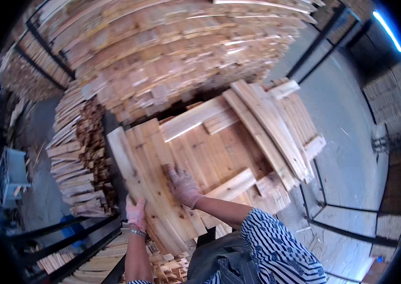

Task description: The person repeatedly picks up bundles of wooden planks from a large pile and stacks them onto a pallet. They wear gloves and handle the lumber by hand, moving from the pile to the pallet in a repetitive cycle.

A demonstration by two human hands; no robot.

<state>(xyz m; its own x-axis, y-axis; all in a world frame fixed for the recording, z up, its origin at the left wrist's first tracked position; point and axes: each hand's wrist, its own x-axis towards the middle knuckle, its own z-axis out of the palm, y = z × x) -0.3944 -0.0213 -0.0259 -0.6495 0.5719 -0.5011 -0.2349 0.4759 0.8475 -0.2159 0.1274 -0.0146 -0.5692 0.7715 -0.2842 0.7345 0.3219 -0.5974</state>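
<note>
Several long, pale wooden planks point(157, 189) lie side by side at the left of a work surface of joined boards point(210, 154). My left hand point(135, 213), in a pinkish knit glove, is closed on the outer left edge of these planks; its fingertips are partly hidden. My right hand point(183, 186), gloved the same way, rests on the inner right edge of the planks with its fingers stretched out and apart. To its right, a short board point(231, 184) lies across the surface. Longer planks point(264, 132) are stacked along the right side.
A tall stack of wood pieces point(176, 57) rises just beyond the surface. Another pile of slats point(75, 156) stands to the left. Black metal bars point(72, 236) cross the lower left, and a black frame point(352, 213) stands at right. A grey bin point(14, 175) sits at far left.
</note>
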